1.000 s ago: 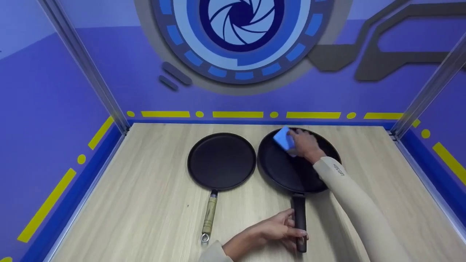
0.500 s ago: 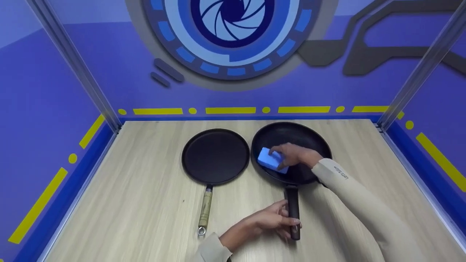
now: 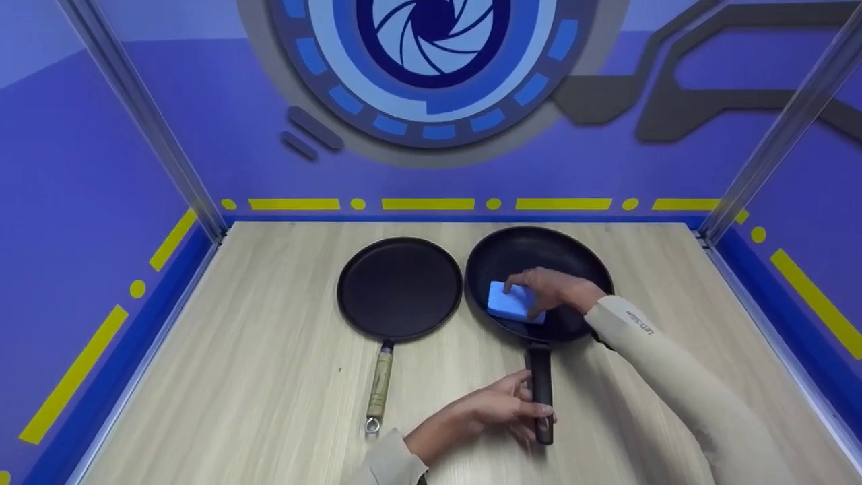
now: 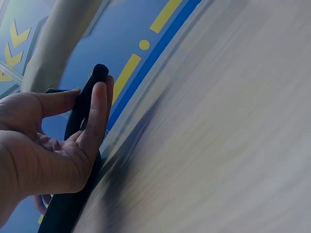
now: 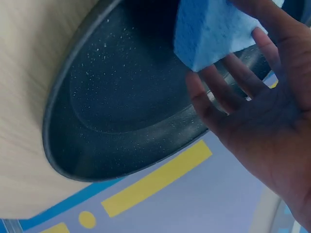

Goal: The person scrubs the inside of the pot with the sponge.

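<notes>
A deep black frying pan (image 3: 539, 249) sits at the right on the wooden table, its dark handle (image 3: 541, 384) pointing toward me. My left hand (image 3: 495, 409) grips that handle between thumb and fingers, as the left wrist view also shows. Inside the pan, near its front left, my right hand (image 3: 549, 289) pinches a light blue sponge (image 3: 508, 303). Up close in the right wrist view, the porous sponge (image 5: 209, 34) is held by thumb and fingertips over the pan's inner surface (image 5: 126, 92), which is speckled with small pale spots.
A flat black crepe pan (image 3: 400, 288) lies just left of the frying pan, its wooden handle (image 3: 380, 385) with a metal ring toward the front. Blue printed panels (image 3: 377, 175) with metal corner posts wall the table (image 3: 269, 323) at back and sides.
The right hand has swept the sponge from the pan's far side down to its front left, then slightly right. The left hand keeps its hold on the handle. The camera view has shifted slightly.
</notes>
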`<state>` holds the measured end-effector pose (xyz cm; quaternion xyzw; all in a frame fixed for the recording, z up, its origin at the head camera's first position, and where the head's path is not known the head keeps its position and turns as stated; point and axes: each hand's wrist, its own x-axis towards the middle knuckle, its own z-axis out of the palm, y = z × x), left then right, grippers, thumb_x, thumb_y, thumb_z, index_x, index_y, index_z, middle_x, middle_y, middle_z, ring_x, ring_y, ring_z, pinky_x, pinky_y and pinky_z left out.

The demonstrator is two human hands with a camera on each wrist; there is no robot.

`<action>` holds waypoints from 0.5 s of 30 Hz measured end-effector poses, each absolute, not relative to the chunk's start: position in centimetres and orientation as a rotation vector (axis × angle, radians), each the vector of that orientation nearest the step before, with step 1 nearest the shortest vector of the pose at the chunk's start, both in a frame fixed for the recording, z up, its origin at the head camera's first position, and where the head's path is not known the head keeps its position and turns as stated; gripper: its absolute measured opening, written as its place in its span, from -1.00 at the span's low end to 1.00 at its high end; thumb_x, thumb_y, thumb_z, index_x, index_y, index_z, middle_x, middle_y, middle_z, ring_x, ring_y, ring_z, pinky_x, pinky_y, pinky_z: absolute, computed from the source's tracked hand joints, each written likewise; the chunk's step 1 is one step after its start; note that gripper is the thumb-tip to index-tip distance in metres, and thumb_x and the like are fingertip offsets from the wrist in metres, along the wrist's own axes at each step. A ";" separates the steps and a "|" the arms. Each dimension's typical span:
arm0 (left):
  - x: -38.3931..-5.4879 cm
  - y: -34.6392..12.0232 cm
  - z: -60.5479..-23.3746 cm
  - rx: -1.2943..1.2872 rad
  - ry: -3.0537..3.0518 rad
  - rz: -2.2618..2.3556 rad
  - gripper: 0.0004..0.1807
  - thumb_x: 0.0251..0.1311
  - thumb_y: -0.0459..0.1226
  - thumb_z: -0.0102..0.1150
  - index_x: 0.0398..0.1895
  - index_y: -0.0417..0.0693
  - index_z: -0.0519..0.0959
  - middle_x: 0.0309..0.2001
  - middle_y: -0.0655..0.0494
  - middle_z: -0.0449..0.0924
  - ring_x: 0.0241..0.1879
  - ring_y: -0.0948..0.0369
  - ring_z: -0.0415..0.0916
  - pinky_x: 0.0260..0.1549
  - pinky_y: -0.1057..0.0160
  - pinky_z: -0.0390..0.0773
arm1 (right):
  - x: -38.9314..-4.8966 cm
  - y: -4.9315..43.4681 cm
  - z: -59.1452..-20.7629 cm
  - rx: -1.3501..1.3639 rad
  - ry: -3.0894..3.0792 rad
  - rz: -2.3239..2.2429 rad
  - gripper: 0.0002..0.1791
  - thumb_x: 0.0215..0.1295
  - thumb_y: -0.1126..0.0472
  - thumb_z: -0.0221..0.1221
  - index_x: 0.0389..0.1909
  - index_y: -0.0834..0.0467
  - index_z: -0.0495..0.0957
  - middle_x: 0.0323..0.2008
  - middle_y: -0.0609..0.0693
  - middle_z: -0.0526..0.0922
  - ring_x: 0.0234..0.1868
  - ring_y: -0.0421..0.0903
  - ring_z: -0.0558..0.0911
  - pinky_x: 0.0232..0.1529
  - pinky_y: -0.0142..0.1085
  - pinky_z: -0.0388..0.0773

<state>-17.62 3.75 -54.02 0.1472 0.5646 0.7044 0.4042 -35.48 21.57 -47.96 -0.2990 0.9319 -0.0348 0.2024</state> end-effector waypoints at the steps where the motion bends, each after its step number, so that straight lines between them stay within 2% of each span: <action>1: -17.6 3.7 -54.0 0.371 1.424 1.781 -0.52 0.36 -0.41 0.23 0.28 -0.04 0.35 -0.16 -0.15 0.75 -0.43 0.23 0.69 -0.48 0.29 0.70 | -35.9 21.4 -48.2 -0.838 2.633 -0.086 -0.31 0.13 0.17 0.50 0.30 0.00 0.49 0.06 0.21 0.64 0.02 0.11 0.60 0.14 0.08 0.59; 3: -17.6 3.6 -53.9 0.368 1.431 1.779 -0.55 0.36 -0.41 0.22 0.25 -0.02 0.35 -0.16 -0.11 0.75 -0.43 0.26 0.67 -0.49 0.34 0.68 | -36.5 21.0 -48.4 -0.811 2.683 -0.084 -0.31 0.20 0.13 0.46 0.37 0.05 0.48 0.02 0.22 0.65 -0.01 0.13 0.63 0.16 0.09 0.59; 5: -17.5 3.5 -53.8 0.366 1.442 1.785 -0.57 0.36 -0.41 0.22 0.21 -0.03 0.37 -0.13 -0.18 0.75 -0.42 0.27 0.66 -0.50 0.36 0.67 | -37.2 20.5 -48.5 -0.777 2.728 -0.093 -0.31 0.29 0.11 0.40 0.41 0.12 0.44 -0.02 0.26 0.66 0.00 0.18 0.66 0.20 0.10 0.58; 10: -17.4 3.4 -53.9 0.356 1.438 1.795 -0.58 0.35 -0.43 0.22 0.20 -0.05 0.37 -0.07 -0.30 0.72 -0.42 0.24 0.67 -0.51 0.34 0.67 | -38.6 19.5 -48.6 -0.729 2.787 -0.071 -0.39 0.39 0.14 0.30 0.38 0.28 0.42 -0.03 0.35 0.66 0.06 0.25 0.66 0.16 0.08 0.61; 13: -17.6 3.6 -53.9 0.360 1.418 1.787 -0.58 0.36 -0.42 0.22 0.21 -0.04 0.36 -0.09 -0.24 0.74 -0.42 0.25 0.67 -0.50 0.33 0.68 | -39.1 19.5 -48.4 -0.627 2.766 -0.066 -0.38 0.41 0.15 0.28 0.42 0.26 0.39 0.00 0.36 0.65 0.02 0.20 0.66 0.18 0.08 0.60; 15: -17.8 3.7 -53.9 0.369 1.406 1.776 -0.54 0.37 -0.41 0.21 0.26 -0.02 0.34 -0.09 -0.17 0.75 -0.42 0.26 0.67 -0.47 0.34 0.69 | -39.3 19.6 -48.2 -0.553 2.743 -0.077 -0.35 0.41 0.16 0.28 0.47 0.20 0.35 0.12 0.37 0.61 -0.02 0.16 0.65 0.20 0.08 0.59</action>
